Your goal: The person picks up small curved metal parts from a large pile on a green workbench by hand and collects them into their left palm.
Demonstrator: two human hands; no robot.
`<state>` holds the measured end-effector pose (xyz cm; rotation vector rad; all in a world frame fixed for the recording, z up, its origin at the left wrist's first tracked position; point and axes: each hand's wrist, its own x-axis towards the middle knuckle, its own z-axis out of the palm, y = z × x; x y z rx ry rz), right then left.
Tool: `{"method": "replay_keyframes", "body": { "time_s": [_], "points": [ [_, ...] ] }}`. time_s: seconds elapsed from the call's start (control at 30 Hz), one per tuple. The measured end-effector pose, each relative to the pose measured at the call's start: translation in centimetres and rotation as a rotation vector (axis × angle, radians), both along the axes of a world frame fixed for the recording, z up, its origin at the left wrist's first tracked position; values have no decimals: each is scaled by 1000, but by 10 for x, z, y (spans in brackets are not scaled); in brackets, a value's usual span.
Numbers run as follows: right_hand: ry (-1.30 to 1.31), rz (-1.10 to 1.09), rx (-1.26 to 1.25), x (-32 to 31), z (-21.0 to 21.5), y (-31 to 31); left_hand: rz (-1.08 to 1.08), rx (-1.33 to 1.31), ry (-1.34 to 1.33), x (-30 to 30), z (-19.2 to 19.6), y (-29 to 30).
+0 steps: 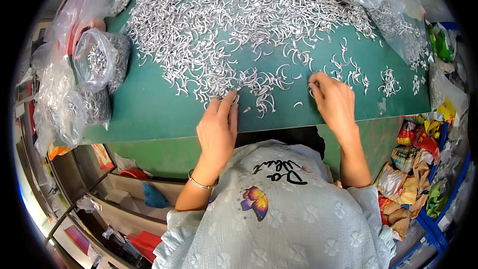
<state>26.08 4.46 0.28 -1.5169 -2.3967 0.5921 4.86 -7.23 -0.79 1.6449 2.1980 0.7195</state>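
A wide heap of small silver-grey curved metal pieces covers the far part of the green tabletop. At the heap's near edge, my left hand has its fingers stretched out, with the fingertips touching a few pieces. My right hand is closed in a pinch to the right of the heap, on what looks like one curved piece, partly hidden by the fingers. A single loose piece lies between my hands. Beyond my right hand is a small separate cluster of pieces.
Clear plastic bags of similar pieces stand along the table's left edge. Another clear bag lies at the far right. Below the right side are packages on blue-framed shelving. A shelf unit stands below left.
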Motion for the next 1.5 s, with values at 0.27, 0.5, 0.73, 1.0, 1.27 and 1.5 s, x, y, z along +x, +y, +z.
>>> {"method": "replay_keyframes", "body": {
  "time_s": [0.27,0.5,0.73,1.0,1.27,1.5],
  "points": [
    [52,292,-52,-50,-6,-15,-93,61,25,-10,0,15],
    [113,-5,-49,-29,1,-2,-2,93,-54,-18,4,-2],
    [95,259,46,-70,-12,-13,-190,82,19,-14,2,15],
    [248,96,-124,-46,1,7,-8,88,-104,-32,3,9],
    [156,300,48,-83,-2,5,-174,74,-5,-18,1,18],
    [-84,283,-73,-68,12,11,43,67,10,-45,-7,12]
  ]
}}
